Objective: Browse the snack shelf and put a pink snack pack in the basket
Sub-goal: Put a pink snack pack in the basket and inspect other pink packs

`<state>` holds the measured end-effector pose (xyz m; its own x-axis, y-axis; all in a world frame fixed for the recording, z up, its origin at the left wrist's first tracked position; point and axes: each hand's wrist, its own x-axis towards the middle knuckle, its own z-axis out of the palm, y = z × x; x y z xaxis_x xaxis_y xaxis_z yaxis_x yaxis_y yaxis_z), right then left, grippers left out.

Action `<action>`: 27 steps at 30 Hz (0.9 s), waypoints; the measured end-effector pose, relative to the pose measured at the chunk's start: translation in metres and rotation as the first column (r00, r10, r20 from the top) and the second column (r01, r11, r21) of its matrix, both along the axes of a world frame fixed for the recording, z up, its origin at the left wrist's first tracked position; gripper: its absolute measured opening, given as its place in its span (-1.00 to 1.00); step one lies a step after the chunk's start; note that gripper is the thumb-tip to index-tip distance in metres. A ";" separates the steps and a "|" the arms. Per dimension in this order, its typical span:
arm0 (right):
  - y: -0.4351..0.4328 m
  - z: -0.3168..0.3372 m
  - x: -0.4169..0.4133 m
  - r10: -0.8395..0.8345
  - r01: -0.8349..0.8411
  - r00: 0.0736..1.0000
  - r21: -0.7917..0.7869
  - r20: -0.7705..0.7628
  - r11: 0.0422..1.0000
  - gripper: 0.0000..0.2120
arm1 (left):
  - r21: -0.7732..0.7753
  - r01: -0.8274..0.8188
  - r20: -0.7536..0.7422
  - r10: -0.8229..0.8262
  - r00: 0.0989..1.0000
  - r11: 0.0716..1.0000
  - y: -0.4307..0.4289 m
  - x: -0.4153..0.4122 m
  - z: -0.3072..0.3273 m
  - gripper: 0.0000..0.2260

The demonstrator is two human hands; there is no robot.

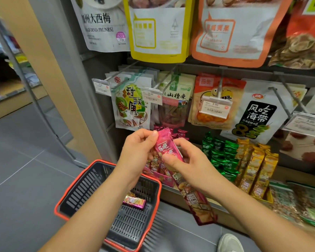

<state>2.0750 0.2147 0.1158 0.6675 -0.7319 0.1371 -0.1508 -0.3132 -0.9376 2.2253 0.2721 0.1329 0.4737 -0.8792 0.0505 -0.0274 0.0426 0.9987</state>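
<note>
A long pink snack pack (195, 197) hangs tilted in front of the shelf, held by both hands. My left hand (136, 151) pinches its top end; my right hand (187, 166) grips its upper middle with thumb across the front. Behind the hands stands a pink display box (160, 177) with several more pink packs. On the floor below to the left sits a dark basket with a red rim (153, 180). One pink-purple snack pack (135, 201) lies on the basket's bottom.
Green packs (220, 155) and yellow packs (256, 170) stand to the right of the pink ones. Hanging snack bags (133, 104) and price tags (215, 106) on pegs fill the rows above. My shoe (229, 242) shows at the bottom. Grey tiled floor (22, 170) lies to the left.
</note>
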 end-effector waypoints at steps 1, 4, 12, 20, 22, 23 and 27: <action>0.001 -0.001 0.001 -0.010 0.010 1.000 -0.016 -0.010 1.000 -0.83 | 0.017 -0.014 0.078 0.012 0.997 1.000 0.000 0.000 0.000 -0.83; 0.003 -0.004 0.003 -0.030 0.027 0.999 -0.071 -0.042 0.997 -0.83 | 0.015 0.055 0.153 -0.057 0.987 0.998 0.001 0.005 0.000 -0.90; 0.002 -0.008 0.007 -0.109 0.054 0.981 -0.309 -0.162 0.949 -0.69 | 0.030 0.052 0.088 -0.054 0.995 0.998 0.003 -0.002 -0.002 -0.91; -0.001 -0.003 0.000 0.142 -0.162 0.954 -0.056 -0.266 0.985 -0.58 | 0.045 -0.086 -0.261 0.095 0.961 0.995 -0.001 0.016 0.001 -0.76; 0.000 -0.001 0.000 0.159 -0.173 0.953 -0.031 -0.259 0.984 -0.58 | 0.053 -0.105 -0.260 0.115 0.959 0.993 -0.003 0.017 -0.003 -0.73; 0.000 0.001 0.000 0.175 -0.183 0.951 -0.005 -0.254 0.983 -0.59 | 0.057 -0.119 -0.259 0.130 0.957 0.991 -0.004 0.017 -0.004 -0.73; 0.005 0.005 0.001 0.269 -0.230 0.931 0.178 -0.247 0.957 -0.64 | 0.050 -0.257 -0.244 0.261 0.934 0.965 -0.006 0.031 -0.005 -0.78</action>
<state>2.0758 0.2196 0.1209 0.8285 -0.5353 -0.1643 -0.3349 -0.2385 -0.9116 2.2564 0.2659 0.1280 0.6807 -0.7242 -0.1106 0.2115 0.0498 0.9761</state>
